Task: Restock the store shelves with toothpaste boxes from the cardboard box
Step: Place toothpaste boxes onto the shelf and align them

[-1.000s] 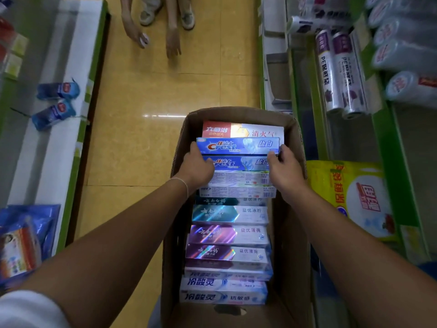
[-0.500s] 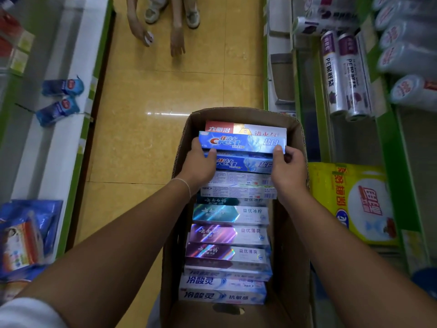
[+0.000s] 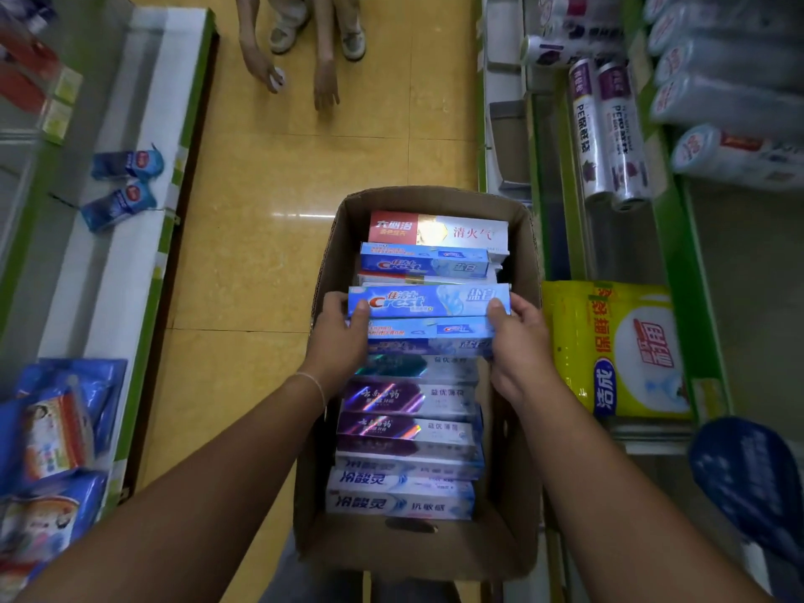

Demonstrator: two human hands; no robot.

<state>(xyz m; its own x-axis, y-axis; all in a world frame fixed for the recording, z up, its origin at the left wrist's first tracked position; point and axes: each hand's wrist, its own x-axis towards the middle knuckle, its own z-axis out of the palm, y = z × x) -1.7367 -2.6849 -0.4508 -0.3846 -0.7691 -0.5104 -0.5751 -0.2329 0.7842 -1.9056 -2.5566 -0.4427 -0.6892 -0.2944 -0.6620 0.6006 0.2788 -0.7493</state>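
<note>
Since a second ago you have lifted a stack of blue Crest toothpaste boxes (image 3: 428, 300) up and toward you, out of the far part of the cardboard box (image 3: 513, 554); that uncovers another blue Crest box (image 3: 424, 261) lying beyond your hands.

In the head view, your left hand (image 3: 339, 341) grips the left end of the stack, thumb on the top box's face and fingers curled round the end. Your right hand (image 3: 520, 341) grips the right end the same way. The stack sits level between your two hands, above the row of boxes left in the carton. How many boxes the stack holds is too blurred to tell.

Below your wrists, purple boxes (image 3: 409, 400) and white-and-blue boxes (image 3: 400, 493) lie flat in the carton, nearer to you. Beyond your hands, a red-and-white box (image 3: 439, 230) lies against the carton's far wall.

Just right of your right hand a yellow bag (image 3: 618, 350) lies on the green-edged shelf (image 3: 678, 237). Well to the left of your left hand, blue packets (image 3: 124, 185) lie on the opposite shelf. Far ahead, another person's hands (image 3: 296, 76) reach toward the floor.
</note>
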